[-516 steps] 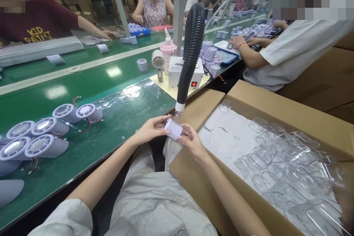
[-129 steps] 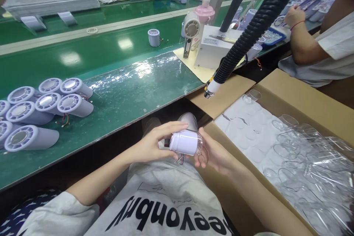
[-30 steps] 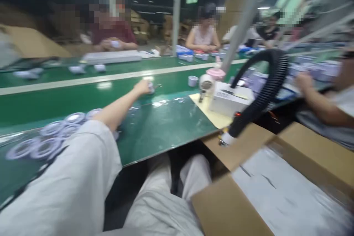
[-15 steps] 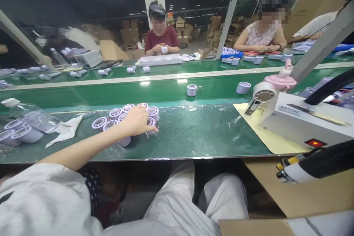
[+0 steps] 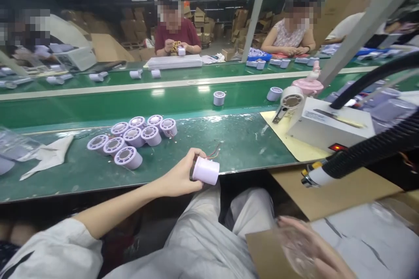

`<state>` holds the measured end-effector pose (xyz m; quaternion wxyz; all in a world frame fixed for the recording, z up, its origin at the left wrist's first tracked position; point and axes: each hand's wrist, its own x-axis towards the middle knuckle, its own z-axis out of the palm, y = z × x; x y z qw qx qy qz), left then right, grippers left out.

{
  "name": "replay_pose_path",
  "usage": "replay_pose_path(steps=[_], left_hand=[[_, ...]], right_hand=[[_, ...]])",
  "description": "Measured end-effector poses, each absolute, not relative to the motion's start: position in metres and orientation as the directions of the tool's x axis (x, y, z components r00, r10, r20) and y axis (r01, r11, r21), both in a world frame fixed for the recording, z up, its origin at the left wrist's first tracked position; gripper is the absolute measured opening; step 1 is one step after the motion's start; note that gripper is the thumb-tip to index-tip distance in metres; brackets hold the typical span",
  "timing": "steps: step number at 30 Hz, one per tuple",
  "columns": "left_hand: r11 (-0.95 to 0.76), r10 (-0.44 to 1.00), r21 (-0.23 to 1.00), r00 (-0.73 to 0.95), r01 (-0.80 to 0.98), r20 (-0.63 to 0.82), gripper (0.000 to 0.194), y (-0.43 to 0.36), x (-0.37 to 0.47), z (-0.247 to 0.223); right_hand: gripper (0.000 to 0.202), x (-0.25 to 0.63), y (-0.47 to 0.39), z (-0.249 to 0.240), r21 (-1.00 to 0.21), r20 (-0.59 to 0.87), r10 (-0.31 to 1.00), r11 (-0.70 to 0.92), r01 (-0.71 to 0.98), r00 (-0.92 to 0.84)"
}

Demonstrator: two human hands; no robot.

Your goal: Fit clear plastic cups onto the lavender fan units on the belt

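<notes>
My left hand [image 5: 182,173] holds a lilac cylindrical housing [image 5: 206,171] on its side at the bench's front edge, with thin red and yellowish wires sticking up from it. At the lower right, my right hand [image 5: 310,244] is blurred and has its fingers around a clear, transparent piece [image 5: 296,250] above a cardboard box. Left of my left hand, several similar lilac housings [image 5: 128,158] stand upright in a cluster on the green bench [image 5: 235,139], their ringed tops facing up.
A grey machine [image 5: 327,126] with a lit red switch stands at the right, near a black hose [image 5: 369,144]. Two housings stand on the green conveyor [image 5: 183,100]. A white cloth [image 5: 52,157] lies at the left. Several people sit across the conveyor.
My left hand has moved from the cluster towards me and right, now with one housing in it. My right hand has come into view with a clear piece. The view has shifted.
</notes>
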<state>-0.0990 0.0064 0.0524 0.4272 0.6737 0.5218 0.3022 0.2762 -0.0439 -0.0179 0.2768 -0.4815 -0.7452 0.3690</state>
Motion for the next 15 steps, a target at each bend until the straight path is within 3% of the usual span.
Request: replay_pose_path(steps=[1, 2, 4, 6, 8, 10, 12, 15], left_hand=[[0.042, 0.957, 0.976, 0.27, 0.215, -0.101, 0.053, 0.006, -0.086, 0.046], [0.211, 0.931, 0.977, 0.31, -0.019, -0.195, 0.05, 0.007, -0.072, 0.04], [0.538, 0.802, 0.785, 0.472, -0.306, -0.366, 0.045, 0.008, -0.045, 0.029], [0.724, 0.648, 0.623, 0.601, -0.296, -0.467, 0.049, 0.008, -0.021, 0.02], [0.759, 0.57, 0.628, 0.642, -0.171, -0.513, 0.048, 0.008, -0.005, 0.013], [0.649, 0.595, 0.76, 0.648, -0.038, -0.476, 0.038, 0.007, 0.002, 0.011], [0.367, 0.699, 0.925, 0.628, 0.097, -0.343, 0.027, 0.006, 0.002, 0.013], [-0.116, 0.813, 0.95, 0.577, 0.29, -0.077, 0.018, 0.003, -0.002, 0.019]], right_hand=[[0.042, 0.264, -0.048, -0.012, -0.805, 0.069, 0.905, 0.299, 0.512, -0.419], [0.044, 0.251, -0.051, -0.004, -0.775, 0.099, 0.893, 0.346, 0.529, -0.439], [0.049, 0.227, -0.051, 0.01, -0.671, 0.135, 0.88, 0.419, 0.611, -0.455], [0.05, 0.21, -0.046, 0.019, -0.517, 0.26, 0.863, 0.504, 0.692, -0.434], [0.049, 0.203, -0.04, 0.023, -0.37, 0.321, 0.848, 0.523, 0.768, -0.422], [0.044, 0.203, -0.036, 0.024, -0.287, 0.305, 0.86, 0.493, 0.821, -0.41], [0.036, 0.206, -0.034, 0.025, -0.285, 0.259, 0.882, 0.458, 0.842, -0.393], [0.019, 0.208, -0.036, 0.028, -0.463, 0.155, 0.907, 0.416, 0.782, -0.39]])
